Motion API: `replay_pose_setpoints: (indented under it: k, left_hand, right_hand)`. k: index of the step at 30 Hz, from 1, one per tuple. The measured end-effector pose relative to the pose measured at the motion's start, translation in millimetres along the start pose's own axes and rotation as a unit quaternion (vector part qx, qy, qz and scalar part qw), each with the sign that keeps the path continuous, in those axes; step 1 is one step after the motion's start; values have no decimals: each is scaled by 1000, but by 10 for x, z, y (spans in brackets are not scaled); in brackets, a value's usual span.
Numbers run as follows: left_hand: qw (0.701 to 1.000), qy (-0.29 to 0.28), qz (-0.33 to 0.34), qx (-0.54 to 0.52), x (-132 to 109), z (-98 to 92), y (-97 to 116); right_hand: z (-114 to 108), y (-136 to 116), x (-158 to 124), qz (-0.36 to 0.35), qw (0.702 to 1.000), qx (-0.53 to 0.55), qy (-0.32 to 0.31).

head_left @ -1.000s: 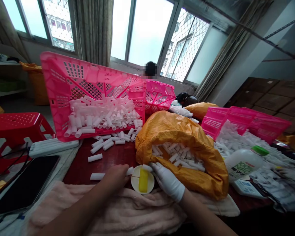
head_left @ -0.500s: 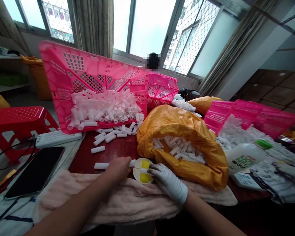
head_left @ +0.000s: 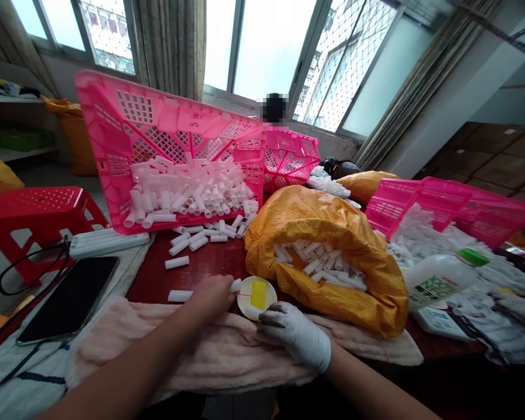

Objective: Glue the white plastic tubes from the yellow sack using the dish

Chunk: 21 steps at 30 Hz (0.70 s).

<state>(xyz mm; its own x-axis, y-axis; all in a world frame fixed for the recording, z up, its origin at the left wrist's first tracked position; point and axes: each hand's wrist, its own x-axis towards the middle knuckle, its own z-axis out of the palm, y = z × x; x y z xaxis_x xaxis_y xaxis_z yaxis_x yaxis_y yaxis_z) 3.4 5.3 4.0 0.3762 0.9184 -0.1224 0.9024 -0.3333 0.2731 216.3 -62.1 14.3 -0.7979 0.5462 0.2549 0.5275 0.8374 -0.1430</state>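
Note:
My left hand (head_left: 212, 296) rests at the dish's left side, bare, fingers closed on a white tube (head_left: 235, 285) whose end pokes out to the right. Another white tube (head_left: 180, 296) lies on the red table top (head_left: 151, 274) just left of that hand. Between my hands sits a small round white dish (head_left: 269, 294) carrying a yellow pad (head_left: 258, 293). My right hand (head_left: 294, 335), in a white glove with dark-stained fingertips, touches the dish's front edge, and no tube shows in it. An orange woven sack (head_left: 332, 297) full of white tubes lies just beyond.
A tilted pink plastic basket (head_left: 170, 134) holds a heap of tubes, with loose ones below it. A white bottle (head_left: 440, 280) and another pink basket (head_left: 455, 204) stand right. A pink towel (head_left: 201, 344) lies under my forearms; a phone (head_left: 67, 300) lies left. A person (head_left: 273, 108) sits by the window.
The short tube lying across the dish between my hands no longer shows. My right hand has dropped toward the dish's front edge, and the view has tilted slightly.

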Motion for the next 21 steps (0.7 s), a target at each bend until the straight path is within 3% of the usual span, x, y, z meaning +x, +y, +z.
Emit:
replay_pose_setpoints:
  k: [2, 3, 5, 7, 9, 11, 14, 16, 19, 21]
  left_hand:
    - [1000, 21, 8, 2, -20, -28, 1]
    - [999, 46, 21, 4, -36, -48, 6]
    - [993, 98, 60, 7, -72, -89, 24]
    - [989, 116, 90, -9, -106, -121, 51]
    - [989, 94, 105, -41, -133, -133, 82]
    - [989, 63, 117, -66, -151, -123, 116]
    - [988, 54, 135, -46, -173, -87, 190]
    - [987, 73, 142, -5, -187, -65, 263]
    - [989, 66, 127, 26, -212, -50, 375]
    - [992, 28, 119, 3, -238, -50, 422]
  right_hand:
    - [50, 27, 57, 54, 988, 87, 113]
    - [84, 47, 90, 100, 966, 142, 192]
    - [145, 88, 163, 189, 893, 253, 321]
    - [158, 109, 229, 252, 831, 336, 366]
    - [105, 97, 269, 269, 813, 360, 370]
    - [6, 60, 281, 226, 848, 327, 349]
    - [-127, 12, 292, 164, 911, 265, 270]
    - [-142, 5, 317, 226, 910, 257, 235]
    - [-65, -3, 350, 348, 877, 258, 209]
    - [-14, -40, 339, 353, 878, 252, 200]
